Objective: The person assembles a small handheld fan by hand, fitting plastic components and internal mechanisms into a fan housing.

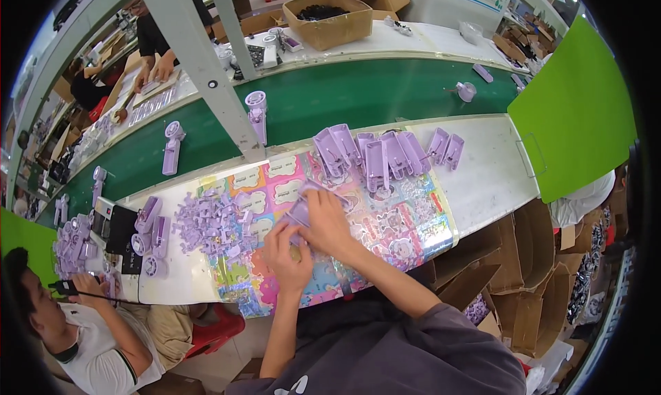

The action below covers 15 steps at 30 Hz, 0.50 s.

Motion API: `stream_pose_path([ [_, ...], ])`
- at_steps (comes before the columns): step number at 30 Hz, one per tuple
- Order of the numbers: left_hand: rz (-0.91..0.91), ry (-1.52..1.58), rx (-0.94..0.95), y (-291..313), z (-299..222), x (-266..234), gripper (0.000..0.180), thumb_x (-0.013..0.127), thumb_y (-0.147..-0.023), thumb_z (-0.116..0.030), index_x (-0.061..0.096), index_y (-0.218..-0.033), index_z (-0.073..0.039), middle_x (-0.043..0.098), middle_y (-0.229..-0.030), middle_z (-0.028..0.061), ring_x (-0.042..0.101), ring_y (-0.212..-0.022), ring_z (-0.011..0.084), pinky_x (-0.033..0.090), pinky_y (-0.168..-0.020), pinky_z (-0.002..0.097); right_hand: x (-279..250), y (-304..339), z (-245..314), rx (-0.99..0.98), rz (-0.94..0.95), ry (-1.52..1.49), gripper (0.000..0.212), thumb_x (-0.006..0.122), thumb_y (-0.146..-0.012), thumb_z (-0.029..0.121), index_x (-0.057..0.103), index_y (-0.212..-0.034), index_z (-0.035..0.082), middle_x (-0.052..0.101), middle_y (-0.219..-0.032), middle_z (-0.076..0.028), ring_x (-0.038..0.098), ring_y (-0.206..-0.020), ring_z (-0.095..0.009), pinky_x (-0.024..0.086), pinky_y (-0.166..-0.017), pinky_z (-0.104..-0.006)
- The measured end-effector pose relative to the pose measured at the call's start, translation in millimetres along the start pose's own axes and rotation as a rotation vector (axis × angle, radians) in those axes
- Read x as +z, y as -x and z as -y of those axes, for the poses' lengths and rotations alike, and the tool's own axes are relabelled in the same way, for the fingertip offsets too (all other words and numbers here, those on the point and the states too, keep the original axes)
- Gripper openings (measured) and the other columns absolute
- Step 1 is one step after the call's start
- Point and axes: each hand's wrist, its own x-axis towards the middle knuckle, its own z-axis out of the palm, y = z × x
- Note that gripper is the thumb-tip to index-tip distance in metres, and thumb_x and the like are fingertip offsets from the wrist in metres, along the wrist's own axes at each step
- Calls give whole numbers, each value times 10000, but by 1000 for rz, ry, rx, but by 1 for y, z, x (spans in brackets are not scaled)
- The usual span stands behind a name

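Observation:
Over the colourful printed mat (406, 219), both my hands grip a light purple plastic housing (300, 211). My left hand (288, 257) has its fingers closed on the near left end. My right hand (326, 221) wraps over the far right side, covering much of the part. Left of my hands lies a pile of small purple plastic pieces (210, 223). Beyond my right hand, several open purple housings (377, 162) stand in a row at the mat's far edge, with thin wires showing in some. Two more purple housings (446, 149) lie to their right.
A green conveyor belt (379, 95) runs behind the bench, carrying purple fan-like units (172, 147). A white post (206, 78) rises before it. At left, a co-worker (89, 340) holds a dark tool beside more purple units (153, 233). Cardboard boxes (523, 257) stand at right, below a green panel (585, 112).

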Motion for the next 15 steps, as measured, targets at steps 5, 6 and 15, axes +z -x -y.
stream_pose_path([
  [5,21,-36,34,-10,1,9,520,639,-891,-58,519,-1390,24,498,-1464,228,440,-1382,430,347,-1148,495,19,-43,-8,-38,-81,-159,594,796,-748,115,501,-1250,-10,542,-1160,-219,521,-1138,-408,433,-991,-470],
  [6,-17,-98,27,-9,2,11,504,636,-894,-62,520,-1374,36,470,-1485,239,429,-1386,440,340,-1149,501,19,-46,-7,-82,-115,-250,559,783,-770,107,507,-1242,-10,539,-1164,-214,518,-1144,-408,430,-1003,-465],
  [15,49,-75,-122,-12,8,10,520,620,-857,-48,510,-1355,49,396,-1543,242,414,-1390,435,339,-1146,494,-46,51,-56,163,-251,-304,181,696,-852,0,628,-1019,8,630,-884,-99,611,-672,-173,507,-602,-293],
])
